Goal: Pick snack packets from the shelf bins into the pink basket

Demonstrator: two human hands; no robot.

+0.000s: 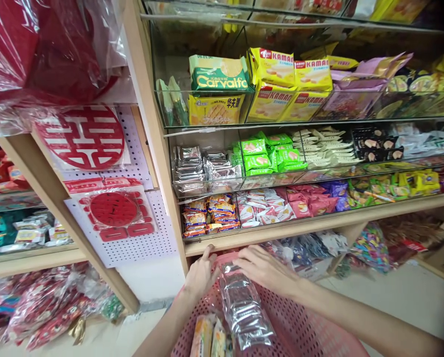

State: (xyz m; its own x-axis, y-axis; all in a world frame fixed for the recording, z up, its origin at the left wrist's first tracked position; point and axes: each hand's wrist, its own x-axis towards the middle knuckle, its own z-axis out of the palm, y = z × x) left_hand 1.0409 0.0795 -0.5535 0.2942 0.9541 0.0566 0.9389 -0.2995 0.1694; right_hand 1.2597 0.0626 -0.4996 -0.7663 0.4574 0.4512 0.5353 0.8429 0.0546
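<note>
A pink perforated plastic basket [299,317] stands below the shelf front, its far rim close to the lowest wooden edge. My left hand [200,274] is closed at that rim, with one finger reaching up toward the wood. From the other side, my right hand [264,267] curls its fingers over the rim and the top end of a clear plastic bag. Silver-wrapped packets [244,307] lie stacked inside this long bag, which hangs down into the basket. Beside it in the basket are yellowish wrapped snack packs [207,337]. The fingertips of my right hand are partly hidden.
Glass-fronted shelves hold silver packets [223,166], green packets [255,153], orange packets [218,210] and yellow biscuit packs [274,69]. A wooden shelf edge [281,228] runs just above my hands. Red paper decorations [113,210] hang at left. Bagged goods [370,245] lie under the shelf.
</note>
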